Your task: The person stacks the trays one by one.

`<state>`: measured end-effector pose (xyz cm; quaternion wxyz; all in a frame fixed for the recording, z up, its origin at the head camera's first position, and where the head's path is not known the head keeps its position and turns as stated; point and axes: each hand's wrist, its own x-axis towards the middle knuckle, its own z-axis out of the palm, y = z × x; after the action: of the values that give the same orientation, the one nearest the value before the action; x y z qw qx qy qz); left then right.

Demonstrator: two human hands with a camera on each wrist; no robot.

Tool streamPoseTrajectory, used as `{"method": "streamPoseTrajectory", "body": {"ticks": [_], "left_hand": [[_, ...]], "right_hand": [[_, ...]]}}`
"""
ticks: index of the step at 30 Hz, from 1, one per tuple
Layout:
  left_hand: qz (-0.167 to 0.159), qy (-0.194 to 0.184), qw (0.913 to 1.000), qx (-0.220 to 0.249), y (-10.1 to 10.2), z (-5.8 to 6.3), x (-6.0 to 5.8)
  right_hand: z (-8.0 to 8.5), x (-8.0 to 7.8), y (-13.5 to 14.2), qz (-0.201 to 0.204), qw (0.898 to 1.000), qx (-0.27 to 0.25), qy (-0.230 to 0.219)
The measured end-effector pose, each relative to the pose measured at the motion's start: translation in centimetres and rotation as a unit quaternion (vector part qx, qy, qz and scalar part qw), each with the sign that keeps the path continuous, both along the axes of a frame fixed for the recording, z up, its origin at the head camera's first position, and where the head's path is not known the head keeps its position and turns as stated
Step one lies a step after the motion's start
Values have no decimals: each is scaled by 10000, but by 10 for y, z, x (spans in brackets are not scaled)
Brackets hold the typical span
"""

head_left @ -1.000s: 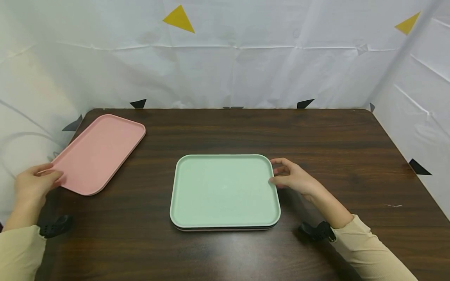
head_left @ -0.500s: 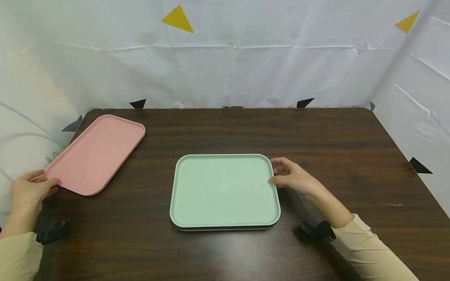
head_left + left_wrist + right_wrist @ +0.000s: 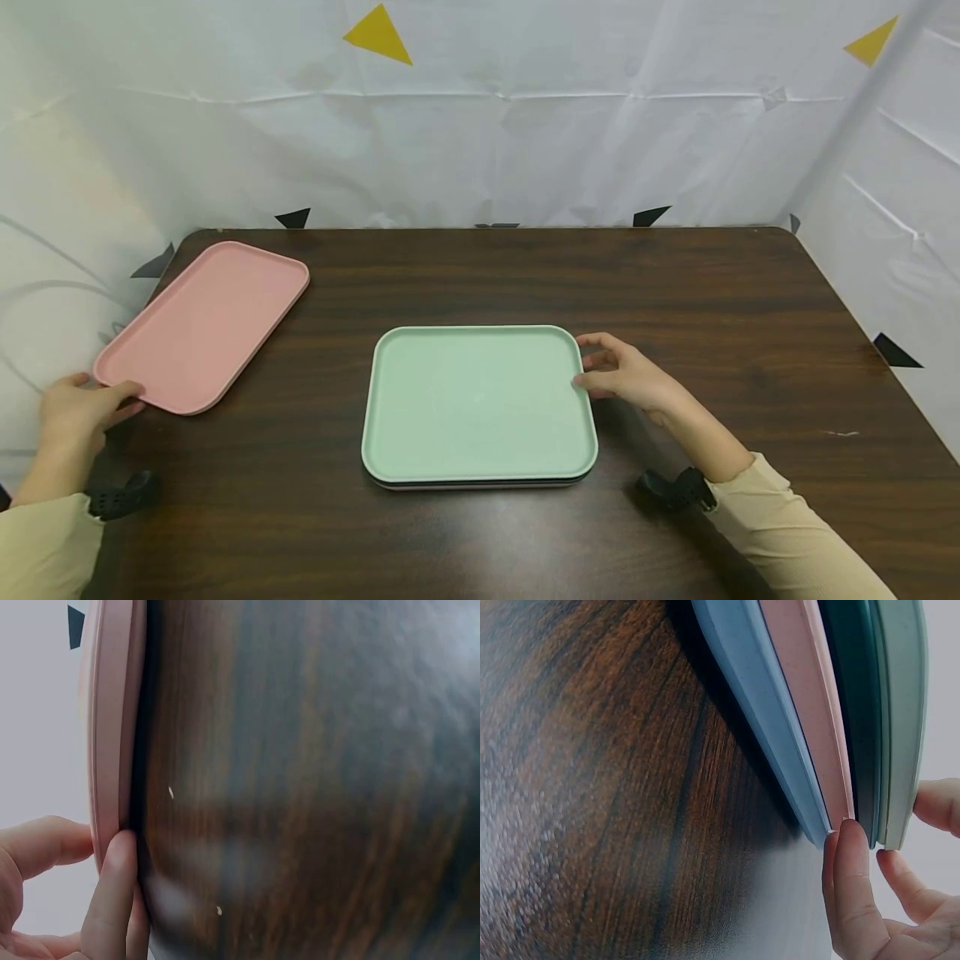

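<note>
In the head view a pink tray [image 3: 206, 325] lies slantwise at the table's left side. My left hand [image 3: 78, 412] pinches its near left corner; in the left wrist view the thumb and fingertips are on the pink rim [image 3: 112, 735]. At the middle, a light green tray [image 3: 480, 404] tops a stack. The right wrist view shows a dark green tray [image 3: 855, 697], a pink tray [image 3: 810, 697] and a blue tray [image 3: 761, 712] beneath it. My right hand [image 3: 630, 379] grips the light green tray's right edge, thumb on its rim, other fingertips against the stack's side.
The dark wood table [image 3: 712, 292] carries both the stack and the lone tray. A white sheet [image 3: 487, 158] with yellow and black triangles surrounds the back and sides. Black straps [image 3: 678, 492] are on both wrists.
My left hand has shifted round the pink tray's near corner, its thumb now at the near edge rather than over the surface. The right hand and stack look still.
</note>
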<state>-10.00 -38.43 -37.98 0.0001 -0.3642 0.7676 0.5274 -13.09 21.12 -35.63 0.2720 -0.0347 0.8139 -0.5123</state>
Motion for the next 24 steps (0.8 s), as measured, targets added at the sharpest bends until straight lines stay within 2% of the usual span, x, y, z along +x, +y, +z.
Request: {"method": "streamPoseTrajectory", "body": {"ticks": [4, 6, 11, 14, 18, 20, 23, 24], "left_hand": [[69, 95, 9998, 183, -1, -1, -1], [205, 232, 9983, 492, -2, -3, -1], [498, 570, 9901, 1179, -3, -7, 1], [593, 710, 9864, 1357, -1, -6, 1], [387, 838, 9858, 1402, -2, -7, -3], [254, 962, 9850, 1407, -11, -17, -8], [184, 1215, 9773, 1727, -29, -37, -18], [185, 1268, 9727, 1933, -29, -36, -19]], "right_hand": [[0, -1, 1, -1, 10000, 2, -20], [0, -1, 1, 4, 10000, -5, -18], [-1, 0, 2, 30, 10000, -40, -32], [-1, -1, 2, 35, 10000, -55, -39], [-2, -1, 2, 39, 10000, -57, -26], [-2, -1, 2, 44, 10000, -58, -23], [-1, -1, 1, 54, 10000, -60, -21], [-1, -1, 1, 52, 10000, -56, -20]]}}
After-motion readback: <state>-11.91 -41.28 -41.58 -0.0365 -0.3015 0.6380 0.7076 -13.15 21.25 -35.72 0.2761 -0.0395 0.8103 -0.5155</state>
